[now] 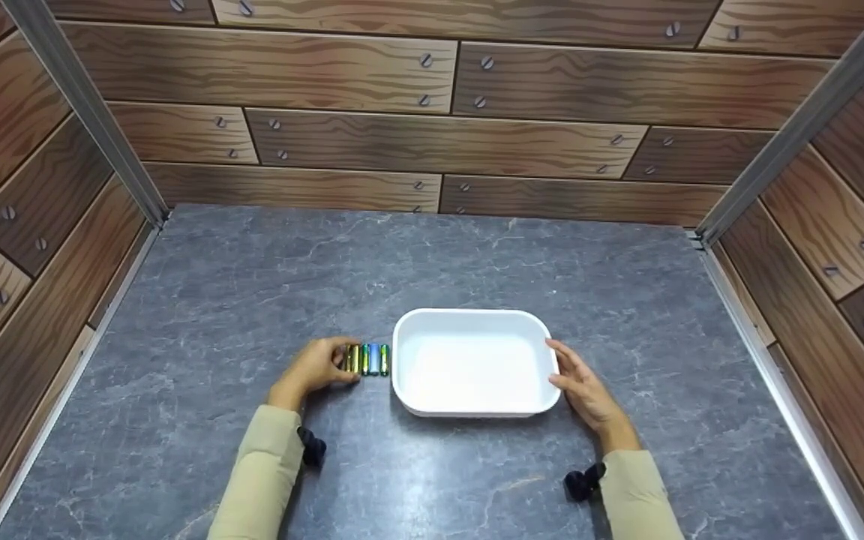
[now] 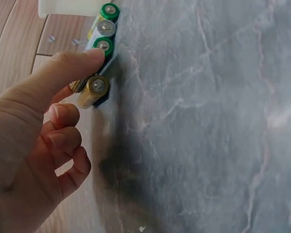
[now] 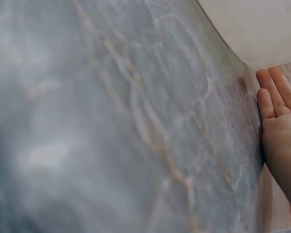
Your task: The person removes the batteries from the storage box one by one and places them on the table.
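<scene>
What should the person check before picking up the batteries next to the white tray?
1. Batteries lined up side by side on the table: ok.
2. Left hand on them: ok, a fingertip touches the row, but nothing is gripped.
3. Tray empty and upright: ok.
4. Right hand steadying the tray's right side: ok, fingers straight at the rim.
5. Gap between batteries and tray: ok, close but apart.
6. Exact battery count: cannot tell, the hand hides some.

My head camera looks down from above on the whole grey table (image 1: 214, 300). Each wrist camera sits close, skimming the tabletop; all three share the white tray (image 1: 475, 320), at the upper edge of both wrist frames
</scene>
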`<state>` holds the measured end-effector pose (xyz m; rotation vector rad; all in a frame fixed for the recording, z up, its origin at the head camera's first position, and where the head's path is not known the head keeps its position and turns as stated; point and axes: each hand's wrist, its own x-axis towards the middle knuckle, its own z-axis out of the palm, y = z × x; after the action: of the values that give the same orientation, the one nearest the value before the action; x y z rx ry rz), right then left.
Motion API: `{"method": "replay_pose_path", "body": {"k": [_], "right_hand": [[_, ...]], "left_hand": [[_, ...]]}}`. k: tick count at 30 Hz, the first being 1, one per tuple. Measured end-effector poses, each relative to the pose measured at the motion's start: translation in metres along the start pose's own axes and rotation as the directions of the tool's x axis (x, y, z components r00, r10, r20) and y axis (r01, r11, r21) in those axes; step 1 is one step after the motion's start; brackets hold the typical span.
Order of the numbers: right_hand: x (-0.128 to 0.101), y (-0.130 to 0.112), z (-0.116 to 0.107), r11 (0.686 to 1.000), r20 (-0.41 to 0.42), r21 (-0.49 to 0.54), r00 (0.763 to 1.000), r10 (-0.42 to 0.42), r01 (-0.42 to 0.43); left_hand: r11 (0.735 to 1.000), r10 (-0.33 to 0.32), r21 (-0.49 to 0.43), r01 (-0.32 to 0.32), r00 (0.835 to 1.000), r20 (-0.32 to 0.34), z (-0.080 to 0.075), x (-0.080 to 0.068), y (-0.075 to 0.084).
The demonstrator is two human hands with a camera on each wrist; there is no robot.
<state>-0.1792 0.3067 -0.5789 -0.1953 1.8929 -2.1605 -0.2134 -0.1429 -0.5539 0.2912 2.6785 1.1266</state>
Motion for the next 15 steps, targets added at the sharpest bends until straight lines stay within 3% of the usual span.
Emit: {"method": "replay_pose_path", "body": {"k": [8, 12, 15], "right_hand": [[0.0, 0.002, -0.002, 0.996, 0.04, 0.075, 0.998, -0.045, 0.042], [0.003, -0.006, 0.001, 0.993, -0.053, 0.119, 0.998, 0.02, -0.014], [0.01, -0.021, 0.007, 0.994, -0.169, 0.088, 0.982, 0.085, -0.071]], "left_hand": [[0.999, -0.028, 0.03, 0.029, 0.999, -0.016, 0.004, 0.001, -0.001], [0.999, -0.026, 0.032, 0.026, 1.0, -0.014, 0.003, 0.001, 0.0], [0.999, -0.032, 0.038, 0.033, 0.999, -0.033, 0.001, 0.0, 0.008]]}}
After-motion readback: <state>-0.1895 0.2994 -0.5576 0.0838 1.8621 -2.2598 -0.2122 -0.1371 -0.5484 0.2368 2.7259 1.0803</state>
